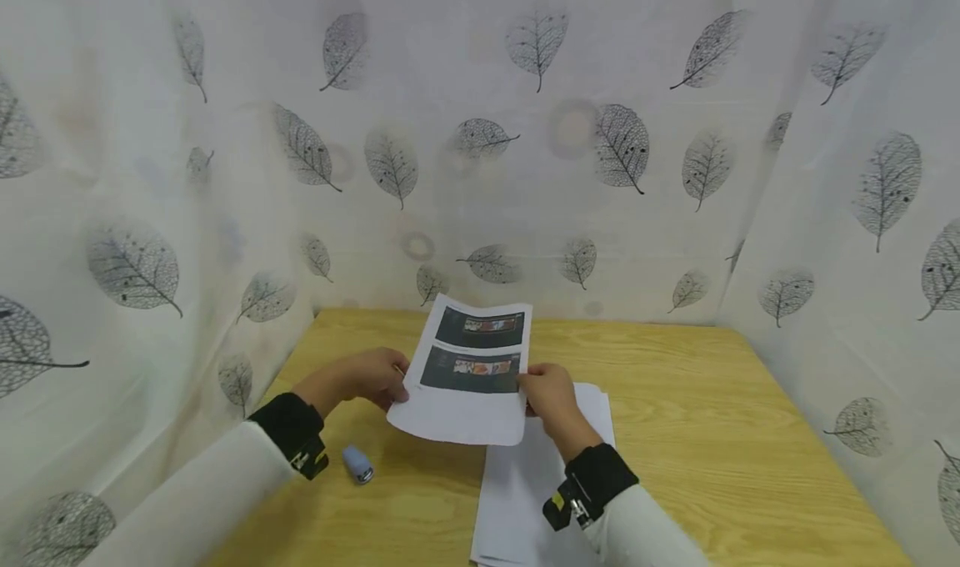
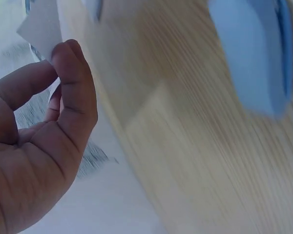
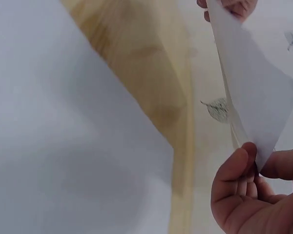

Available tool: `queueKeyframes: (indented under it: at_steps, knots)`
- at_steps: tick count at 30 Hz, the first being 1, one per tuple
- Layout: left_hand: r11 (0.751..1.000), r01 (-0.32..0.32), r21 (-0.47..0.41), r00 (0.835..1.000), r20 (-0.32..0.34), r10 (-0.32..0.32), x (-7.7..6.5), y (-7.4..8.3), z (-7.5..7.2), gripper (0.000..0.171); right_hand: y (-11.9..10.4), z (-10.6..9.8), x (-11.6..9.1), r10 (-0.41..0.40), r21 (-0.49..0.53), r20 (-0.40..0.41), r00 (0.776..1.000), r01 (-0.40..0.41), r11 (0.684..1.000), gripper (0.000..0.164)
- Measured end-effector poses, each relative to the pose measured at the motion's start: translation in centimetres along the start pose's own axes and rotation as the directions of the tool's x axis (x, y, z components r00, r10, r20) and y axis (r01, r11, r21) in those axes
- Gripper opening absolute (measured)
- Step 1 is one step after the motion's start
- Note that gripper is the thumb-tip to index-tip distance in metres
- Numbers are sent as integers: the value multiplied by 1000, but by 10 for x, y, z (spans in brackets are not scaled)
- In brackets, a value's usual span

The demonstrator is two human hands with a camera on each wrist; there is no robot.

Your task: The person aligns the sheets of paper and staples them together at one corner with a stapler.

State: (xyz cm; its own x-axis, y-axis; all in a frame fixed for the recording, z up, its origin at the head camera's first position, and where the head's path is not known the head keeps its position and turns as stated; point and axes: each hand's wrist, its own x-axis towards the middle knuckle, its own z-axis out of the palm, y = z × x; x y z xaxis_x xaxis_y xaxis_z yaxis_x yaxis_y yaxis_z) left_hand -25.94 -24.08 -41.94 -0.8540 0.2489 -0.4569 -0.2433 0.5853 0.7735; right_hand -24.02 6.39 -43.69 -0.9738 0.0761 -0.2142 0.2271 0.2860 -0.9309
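Printed paper [image 1: 468, 417], white with two dark picture blocks, is held up above the table, tilted. My left hand [image 1: 375, 377] pinches its left edge between thumb and fingers. On the opposite edge, my right hand [image 1: 550, 392] pinches the paper the same way; in the right wrist view its fingers grip a lower corner of the paper [image 3: 256, 92], whose edge seems to show more than one layer. Below the right hand lies a stack of white paper [image 1: 525, 500]. A small light-blue stapler-like object [image 1: 357, 464] rests on the table below the left hand; its blue body [image 2: 254, 53] looks blurred in the left wrist view.
The wood-grain table [image 1: 720, 434] extends to both sides of the paper stack. A white curtain [image 1: 480, 208] with dark leaf prints hangs behind the table and along its left and right sides.
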Motion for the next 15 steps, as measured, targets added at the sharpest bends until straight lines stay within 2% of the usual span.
queueKeyframes:
  at_steps: [4, 7, 11, 15]
  knots:
    - [996, -68, -51, 996, 52, 71, -8, 17, 24, 33, 0, -38, -6, -6, -51, 17, 1000, 6, 999, 28]
    - [988, -119, -95, 988, 89, 127, -18, 29, 43, 45, 1, -64, -12, 5, -82, 36, 999, -2, 997, 28]
    - [971, -180, -155, 965, 165, 205, -29, 38, 65, 62, 3, -93, -25, 7, -132, 62, 998, 1, 991, 32]
    - [962, -205, -181, 948, 207, 241, -37, 43, 87, 62, 11, -112, -41, -4, -158, 61, 998, 13, 987, 32]
